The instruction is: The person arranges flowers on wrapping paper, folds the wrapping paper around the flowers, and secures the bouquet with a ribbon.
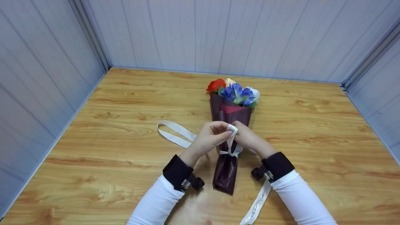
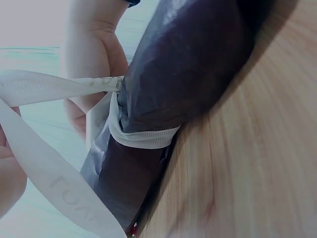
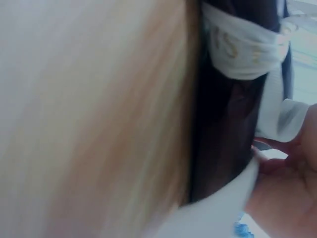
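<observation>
A bouquet in dark purple wrapping paper (image 1: 225, 175) lies on the wooden table, its blooms away from me. White ribbon (image 1: 230, 142) circles its narrow lower part, with a knot in front. Above that knot, my left hand (image 1: 211, 136) pinches a raised length of ribbon between thumb and fingers. My right hand (image 1: 250, 139) is close beside it, fingers curled at the ribbon; its fingertips are partly hidden in the head view. In the right wrist view, a ribbon loop (image 3: 282, 124) sits against the right hand's fingers. Gold letters show on the ribbon band (image 3: 242, 49).
Red (image 1: 215, 85), blue (image 1: 237, 93) and white (image 1: 254, 93) flowers fill the bouquet's top. One ribbon loop (image 1: 176, 132) spreads over the table on the left. A printed ribbon tail (image 1: 257, 203) runs under the right forearm toward the front. Pale panels (image 1: 200, 37) enclose the table.
</observation>
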Available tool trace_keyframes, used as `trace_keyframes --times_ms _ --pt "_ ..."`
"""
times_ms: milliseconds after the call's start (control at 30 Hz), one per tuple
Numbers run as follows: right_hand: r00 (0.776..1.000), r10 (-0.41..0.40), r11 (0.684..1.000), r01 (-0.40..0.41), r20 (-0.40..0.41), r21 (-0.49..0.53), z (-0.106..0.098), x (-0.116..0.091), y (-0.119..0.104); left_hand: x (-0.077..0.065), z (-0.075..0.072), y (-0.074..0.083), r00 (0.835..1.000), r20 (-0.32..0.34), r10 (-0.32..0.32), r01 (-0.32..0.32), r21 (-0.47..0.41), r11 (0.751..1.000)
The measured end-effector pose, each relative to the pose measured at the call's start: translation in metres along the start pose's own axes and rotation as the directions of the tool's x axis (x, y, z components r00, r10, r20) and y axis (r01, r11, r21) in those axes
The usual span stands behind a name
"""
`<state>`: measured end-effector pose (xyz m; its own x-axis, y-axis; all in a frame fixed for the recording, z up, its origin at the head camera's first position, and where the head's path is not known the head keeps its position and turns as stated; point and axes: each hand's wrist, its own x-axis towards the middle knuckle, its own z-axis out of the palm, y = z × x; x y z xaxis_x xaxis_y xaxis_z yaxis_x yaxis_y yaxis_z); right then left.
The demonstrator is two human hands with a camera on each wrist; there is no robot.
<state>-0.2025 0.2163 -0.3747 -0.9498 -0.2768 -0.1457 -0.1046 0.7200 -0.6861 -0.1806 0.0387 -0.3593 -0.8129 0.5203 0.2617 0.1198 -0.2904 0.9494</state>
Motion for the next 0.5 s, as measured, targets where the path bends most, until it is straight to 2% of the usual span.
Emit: trace_keyframes --times_ms 133,333,400,500 --pt "0.997 -0.059 0.998 0.059 -0.053 -0.004 -0.003 -0.002 0.002 0.000 0.000 0.000 1.000 -0.001 0.004 -0.004 -0.015 1.000" --pt "0.980 -0.070 0.996 0.079 -0.184 0.044 -0.011 -0.005 0.002 0.000 0.000 -0.001 1.000 -0.018 -0.015 0.015 -0.020 1.000" --pt "0.959 -0.079 0.990 0.107 -0.272 0.087 -0.013 -0.008 -0.002 0.000 0.000 -0.001 0.999 -0.026 -0.022 0.021 -0.017 1.000" --pt "0.909 -0.114 0.961 0.203 -0.402 0.187 -0.015 -0.013 -0.011 0.002 0.000 -0.001 0.999 -0.036 -0.032 0.031 -0.010 0.999"
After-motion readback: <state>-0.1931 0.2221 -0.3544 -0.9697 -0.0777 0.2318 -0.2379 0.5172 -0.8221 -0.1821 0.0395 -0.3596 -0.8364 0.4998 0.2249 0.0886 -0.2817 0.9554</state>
